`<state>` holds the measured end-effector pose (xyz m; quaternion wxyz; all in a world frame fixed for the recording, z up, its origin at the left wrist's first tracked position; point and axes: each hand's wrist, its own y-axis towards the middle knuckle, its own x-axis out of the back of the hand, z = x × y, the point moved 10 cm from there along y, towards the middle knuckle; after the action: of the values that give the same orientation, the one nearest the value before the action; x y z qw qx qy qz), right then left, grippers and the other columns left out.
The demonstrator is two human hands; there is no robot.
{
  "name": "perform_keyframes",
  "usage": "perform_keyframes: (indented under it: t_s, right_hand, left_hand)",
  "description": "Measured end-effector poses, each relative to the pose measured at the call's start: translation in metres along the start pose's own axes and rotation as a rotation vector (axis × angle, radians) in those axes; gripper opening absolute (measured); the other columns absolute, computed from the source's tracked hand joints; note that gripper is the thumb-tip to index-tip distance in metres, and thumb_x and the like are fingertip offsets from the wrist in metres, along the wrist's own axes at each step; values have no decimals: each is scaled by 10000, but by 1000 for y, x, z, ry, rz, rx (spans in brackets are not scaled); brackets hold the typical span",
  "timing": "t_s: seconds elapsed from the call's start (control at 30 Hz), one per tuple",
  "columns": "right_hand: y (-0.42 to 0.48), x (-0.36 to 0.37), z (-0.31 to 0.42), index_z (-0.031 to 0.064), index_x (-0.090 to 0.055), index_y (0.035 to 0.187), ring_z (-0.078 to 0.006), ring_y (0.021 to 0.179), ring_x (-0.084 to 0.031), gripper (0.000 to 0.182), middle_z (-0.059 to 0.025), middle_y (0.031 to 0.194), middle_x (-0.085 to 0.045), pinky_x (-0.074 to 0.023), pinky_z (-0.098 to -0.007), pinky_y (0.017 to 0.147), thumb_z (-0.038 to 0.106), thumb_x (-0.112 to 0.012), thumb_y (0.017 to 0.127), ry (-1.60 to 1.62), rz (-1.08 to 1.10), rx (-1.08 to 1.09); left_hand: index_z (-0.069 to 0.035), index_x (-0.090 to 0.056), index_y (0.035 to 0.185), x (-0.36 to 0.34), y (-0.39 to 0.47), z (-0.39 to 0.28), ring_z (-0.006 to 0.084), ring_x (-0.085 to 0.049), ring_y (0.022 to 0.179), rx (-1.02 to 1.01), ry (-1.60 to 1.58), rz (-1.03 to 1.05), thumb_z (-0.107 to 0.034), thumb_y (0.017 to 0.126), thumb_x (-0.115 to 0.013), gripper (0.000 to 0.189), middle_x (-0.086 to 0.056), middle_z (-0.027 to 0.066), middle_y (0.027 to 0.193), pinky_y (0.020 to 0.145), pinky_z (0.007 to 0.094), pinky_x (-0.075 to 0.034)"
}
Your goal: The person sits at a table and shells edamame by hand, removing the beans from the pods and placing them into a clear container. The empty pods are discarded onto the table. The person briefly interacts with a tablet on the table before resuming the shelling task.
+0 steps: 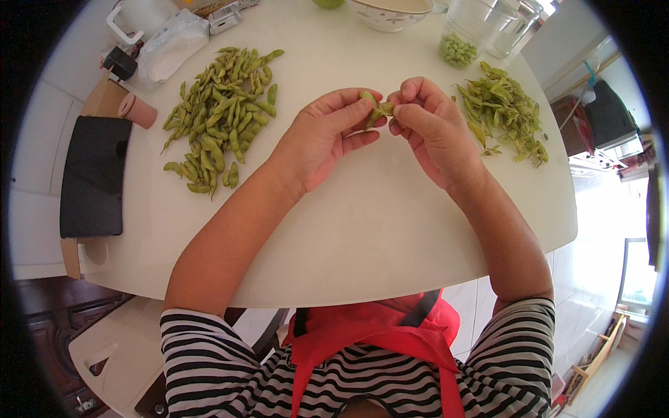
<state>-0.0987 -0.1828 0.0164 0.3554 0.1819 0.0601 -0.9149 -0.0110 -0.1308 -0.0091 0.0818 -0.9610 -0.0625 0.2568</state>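
Observation:
Between my two hands, above the middle of the table, is a green soybean pod point(374, 116). My left hand point(337, 125) pinches it with thumb and fingers from the left. On the other side, my right hand point(431, 125) grips the pod's end, its thumb against the curled index finger. A pile of whole soybean pods point(219, 112) lies to the left of my left hand. To the right of my right hand is a heap of flattened, split-looking pods point(502, 107). Behind that heap stands a clear plastic cup point(473, 26) with shelled green beans point(458, 50) at its bottom.
A patterned bowl point(391, 14) stands at the table's far edge, and a glass jar point(509, 39) is beside the cup. Along the left are a black flat-topped box point(95, 176), a pink cylinder point(137, 111), a plastic bag point(175, 47) and a white pitcher point(141, 18).

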Motion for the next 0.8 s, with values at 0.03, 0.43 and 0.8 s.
perform_keyframes:
  t_s: [0.03, 0.43, 0.8]
  right_hand:
    - [0, 0, 2, 34, -472, 870, -87, 715, -474, 133, -24, 812, -522, -400, -218, 616, 21, -517, 746, -68, -3, 20]
    - [-13, -17, 48, 32, -619, 882, -135, 654, -539, 133, -75, 800, -567, -452, -236, 597, 66, -595, 756, -897, -88, 484]
    - [-10, -14, 40, 7, -616, 851, -135, 625, -559, 162, -81, 796, -586, -466, -247, 573, 107, -665, 733, -958, -69, 419]
  left_hand:
    - [-48, -546, 1037, 1, 0, 1, 128, -564, 888, 13, -46, -11, -166, 868, -523, 208, -591, 27, 952, 786, 274, -477]
    - [-31, -532, 1017, 15, -1, -8, 116, -562, 841, -161, 104, -162, -107, 852, -544, 182, -589, 40, 898, 729, 248, -464]
    - [-14, -527, 962, 6, -3, -21, 90, -551, 803, -331, 442, -126, -5, 801, -581, 169, -584, 30, 873, 732, 217, -450]
